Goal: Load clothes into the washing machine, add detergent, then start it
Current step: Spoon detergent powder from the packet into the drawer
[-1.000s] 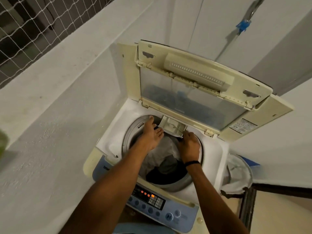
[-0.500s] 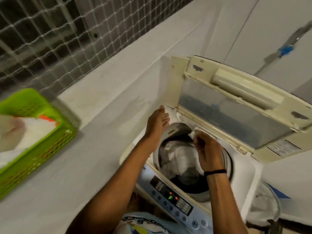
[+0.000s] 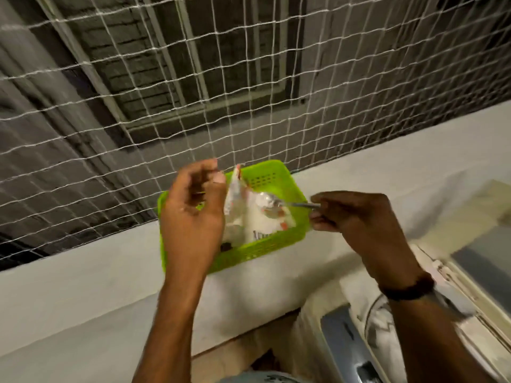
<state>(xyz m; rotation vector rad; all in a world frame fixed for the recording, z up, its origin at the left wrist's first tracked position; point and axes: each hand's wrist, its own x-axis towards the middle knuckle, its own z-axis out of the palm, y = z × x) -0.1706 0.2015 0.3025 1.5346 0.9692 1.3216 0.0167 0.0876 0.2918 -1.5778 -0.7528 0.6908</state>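
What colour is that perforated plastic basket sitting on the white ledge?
Bright lime green; the perforated plastic basket shows best in the head view.

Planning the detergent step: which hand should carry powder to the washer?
Right. The right hand pinches the spoon, which looks loaded with powder, and the washer lies on its side. The left hand is by the packet.

Left hand (image 3: 193, 214) has moved from the washer (image 3: 338, 331) to the detergent packet (image 3: 257, 225); right hand (image 3: 359, 225) now pinches a spoon (image 3: 284, 204).
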